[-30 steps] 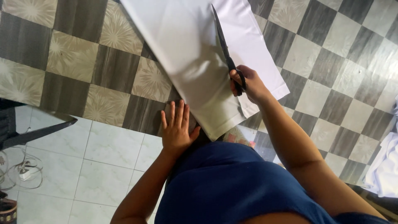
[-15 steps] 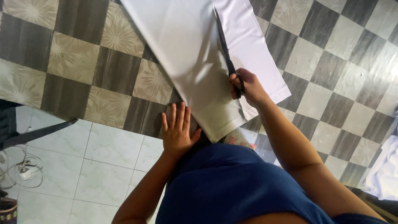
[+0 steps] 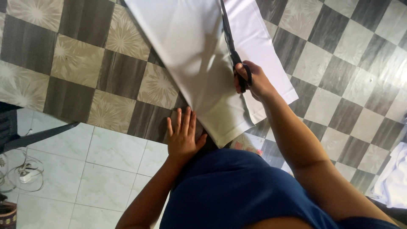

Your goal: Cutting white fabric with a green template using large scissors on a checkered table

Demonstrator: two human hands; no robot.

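A folded white cloth [image 3: 190,55] lies on a checked table cover [image 3: 80,68]. My right hand [image 3: 252,80] grips black scissors [image 3: 231,46], whose blades point away from me along a cut in the cloth. A narrower strip of cloth [image 3: 258,46] lies to the right of the blades. My left hand [image 3: 183,135] rests flat, fingers spread, on the table's near edge, touching the cloth's near left edge.
White floor tiles [image 3: 106,161] lie below the table's left edge, with a coiled cable and plug [image 3: 23,176] at the far left. More white cloth [image 3: 394,178] hangs at the right edge. My blue shirt [image 3: 237,195] fills the bottom.
The right hand and scissors have crept slightly forward along the cut. The left hand has stayed flat at the table edge.
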